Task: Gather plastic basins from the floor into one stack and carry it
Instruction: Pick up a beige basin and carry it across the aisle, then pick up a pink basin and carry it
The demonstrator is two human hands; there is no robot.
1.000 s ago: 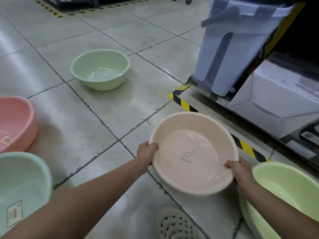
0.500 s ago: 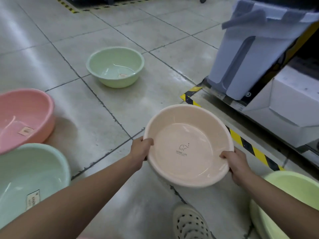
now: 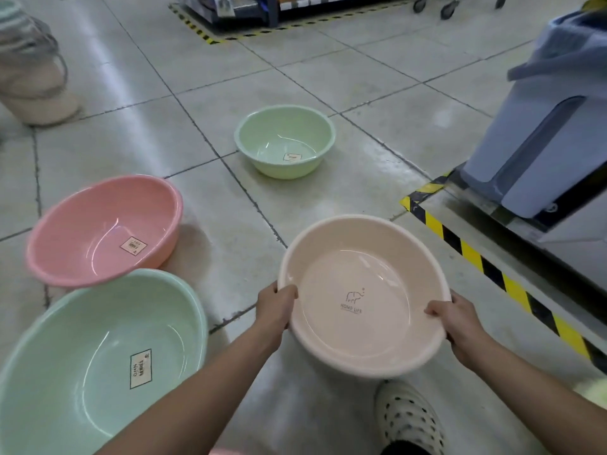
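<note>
I hold a beige basin (image 3: 358,277) with an elephant logo above the floor, level and mouth up. My left hand (image 3: 276,305) grips its left rim and my right hand (image 3: 458,318) grips its right rim. On the floor to the left lie a pink basin (image 3: 98,224) and, nearer me, a mint basin (image 3: 95,349), both with labels inside. A light green basin (image 3: 285,139) stands farther ahead on the tiles. A sliver of a yellow-green basin (image 3: 594,392) shows at the right edge.
A blue-grey bin (image 3: 542,136) stands on a low platform at the right, edged with yellow-black tape (image 3: 473,254). My white clog (image 3: 407,418) is under the beige basin. Another person's shoe (image 3: 33,90) is at the far left. Shelving and cart wheels line the back.
The view has swung left, bringing the pink and mint basins further into view. The yellow-green basin at the right has almost left the frame. Both hands keep their grip on the beige basin.
</note>
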